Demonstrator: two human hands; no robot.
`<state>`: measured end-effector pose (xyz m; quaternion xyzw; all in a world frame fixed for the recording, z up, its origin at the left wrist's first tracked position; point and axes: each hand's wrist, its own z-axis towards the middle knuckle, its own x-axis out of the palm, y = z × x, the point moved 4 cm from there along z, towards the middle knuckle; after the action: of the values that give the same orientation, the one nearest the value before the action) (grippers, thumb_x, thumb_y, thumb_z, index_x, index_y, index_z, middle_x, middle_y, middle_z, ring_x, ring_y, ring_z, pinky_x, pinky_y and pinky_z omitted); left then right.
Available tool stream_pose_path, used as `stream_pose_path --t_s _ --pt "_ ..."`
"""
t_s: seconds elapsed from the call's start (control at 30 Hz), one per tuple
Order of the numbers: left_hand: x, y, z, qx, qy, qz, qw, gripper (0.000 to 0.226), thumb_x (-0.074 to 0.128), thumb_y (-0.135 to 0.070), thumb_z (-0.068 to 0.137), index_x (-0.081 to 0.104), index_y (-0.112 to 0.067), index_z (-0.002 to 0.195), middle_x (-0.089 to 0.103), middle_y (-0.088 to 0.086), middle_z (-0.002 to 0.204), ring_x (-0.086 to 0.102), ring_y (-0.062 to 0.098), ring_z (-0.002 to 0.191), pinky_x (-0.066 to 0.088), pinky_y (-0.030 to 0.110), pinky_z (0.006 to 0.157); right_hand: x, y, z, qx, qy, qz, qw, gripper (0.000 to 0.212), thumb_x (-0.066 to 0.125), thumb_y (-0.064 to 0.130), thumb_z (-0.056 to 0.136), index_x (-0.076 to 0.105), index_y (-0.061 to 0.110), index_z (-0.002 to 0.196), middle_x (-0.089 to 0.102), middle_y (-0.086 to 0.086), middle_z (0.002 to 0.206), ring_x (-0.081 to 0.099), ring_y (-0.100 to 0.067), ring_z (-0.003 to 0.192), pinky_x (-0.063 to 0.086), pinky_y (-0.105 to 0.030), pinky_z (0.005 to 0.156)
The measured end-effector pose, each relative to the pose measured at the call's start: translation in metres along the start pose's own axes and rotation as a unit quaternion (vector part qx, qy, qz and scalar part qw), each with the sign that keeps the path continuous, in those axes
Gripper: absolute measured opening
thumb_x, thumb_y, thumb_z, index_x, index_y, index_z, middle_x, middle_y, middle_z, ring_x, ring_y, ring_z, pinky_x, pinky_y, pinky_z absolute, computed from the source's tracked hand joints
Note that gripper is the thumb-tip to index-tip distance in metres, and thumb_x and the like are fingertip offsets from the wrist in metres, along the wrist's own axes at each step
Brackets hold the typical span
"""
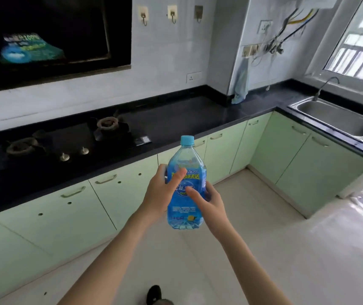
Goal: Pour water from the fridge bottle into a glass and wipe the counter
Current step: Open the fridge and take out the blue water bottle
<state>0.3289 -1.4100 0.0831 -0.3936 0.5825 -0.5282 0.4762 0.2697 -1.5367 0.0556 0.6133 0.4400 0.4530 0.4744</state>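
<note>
A large clear water bottle [186,213] with a blue label and a light blue cap stands upright in the air in front of me, above the floor. My left hand [159,194] grips its left side with the thumb across the label. My right hand [209,200] grips its right side, thumb on the label's middle. The cap is on. The black counter [176,119] runs along the wall beyond the bottle. A blue cloth [241,84] hangs in the corner, its end touching the counter. No glass is in view.
A two-burner gas hob [66,142] is set in the counter at left, under a dark range hood [44,34]. A steel sink [336,119] with a tap sits at right below a window. Pale green cabinets [226,155] line the white tiled floor.
</note>
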Motion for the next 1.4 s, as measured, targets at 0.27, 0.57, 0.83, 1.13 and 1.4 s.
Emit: stream_pose_path --t_s 0.27,0.57,0.83,1.13,1.4 --pt "0.013 0.017 0.109 -0.001 0.048 -0.008 0.999 0.053 0.06 -0.063 0.079 0.053 -0.017 0.104 0.069 0.005 0.097 0.071 0.016 0.082 0.059 0.036 0.073 -0.015 0.004 0.097 -0.003 -0.042 0.005 0.999 0.032 0.071 0.027 0.085 0.061 0.016 0.114 0.074 -0.002 0.104 0.073 -0.016 0.09 0.058 -0.025 0.069" --pt "0.004 -0.005 0.272 0.034 0.091 0.003 0.995 0.067 0.059 -0.069 0.069 0.051 -0.01 0.101 0.069 0.007 0.093 0.07 0.017 0.08 0.057 0.033 0.069 -0.01 0.046 0.245 -0.037 -0.075 0.003 0.996 0.03 0.069 0.026 0.086 0.061 0.017 0.113 0.074 -0.003 0.103 0.073 -0.019 0.091 0.06 -0.029 0.073" --pt "0.025 0.014 0.377 0.003 0.117 -0.003 0.993 0.066 0.06 -0.068 0.068 0.052 -0.012 0.101 0.068 0.008 0.096 0.07 0.024 0.087 0.057 0.05 0.078 -0.032 0.049 0.342 -0.028 -0.1 -0.016 0.994 0.032 0.067 0.026 0.088 0.06 0.014 0.117 0.074 -0.003 0.105 0.073 -0.017 0.09 0.058 -0.025 0.068" --pt "0.085 0.049 0.492 -0.043 0.1 -0.005 0.994 0.062 0.061 -0.067 0.07 0.052 -0.015 0.101 0.069 0.005 0.096 0.07 0.019 0.087 0.058 0.048 0.077 -0.099 0.04 0.462 0.011 -0.069 -0.024 0.997 0.025 0.065 0.021 0.091 0.061 0.016 0.114 0.075 -0.001 0.102 0.073 -0.015 0.089 0.057 -0.022 0.067" --pt "0.164 0.044 0.599 -0.063 0.067 -0.017 0.996 0.058 0.06 -0.065 0.073 0.051 -0.016 0.104 0.068 0.003 0.098 0.07 0.014 0.086 0.059 0.032 0.072 -0.189 0.063 0.58 0.031 -0.024 -0.055 0.998 0.032 0.067 0.029 0.088 0.061 0.015 0.117 0.073 -0.003 0.107 0.073 -0.018 0.093 0.06 -0.034 0.076"
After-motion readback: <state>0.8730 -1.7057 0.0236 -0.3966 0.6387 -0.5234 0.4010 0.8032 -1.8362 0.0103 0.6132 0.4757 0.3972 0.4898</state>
